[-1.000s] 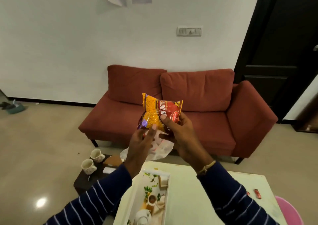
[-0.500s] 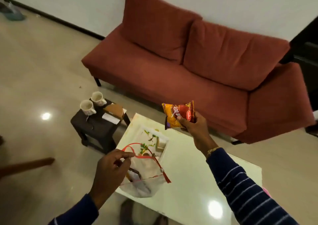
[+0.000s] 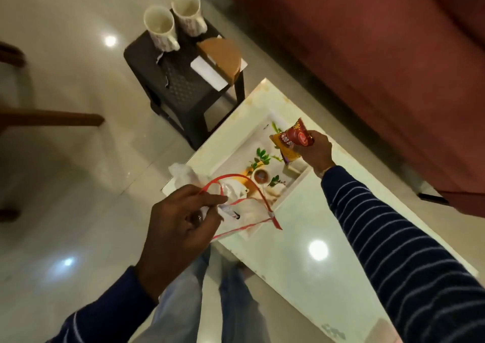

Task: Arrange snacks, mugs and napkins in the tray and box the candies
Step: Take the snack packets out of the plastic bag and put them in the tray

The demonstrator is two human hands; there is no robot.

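My right hand grips a red and yellow snack packet just above the far part of the white tray, which has a leaf and teacup print and lies on the pale table. My left hand pinches the red-edged mouth of a clear zip bag with small wrapped items inside, held over the tray's near end. Two white mugs stand on a dark stool, beside a brown napkin holder with white napkins.
A red sofa runs along the far right, close to the table. A crumpled white plastic bag lies at the table's left edge. A wooden chair part sticks in from the left over the glossy floor. My legs show below.
My head has tipped down from the sofa to the table. My hands have separated: the right lowered the snack packet toward the tray, the left dropped with the zip bag.
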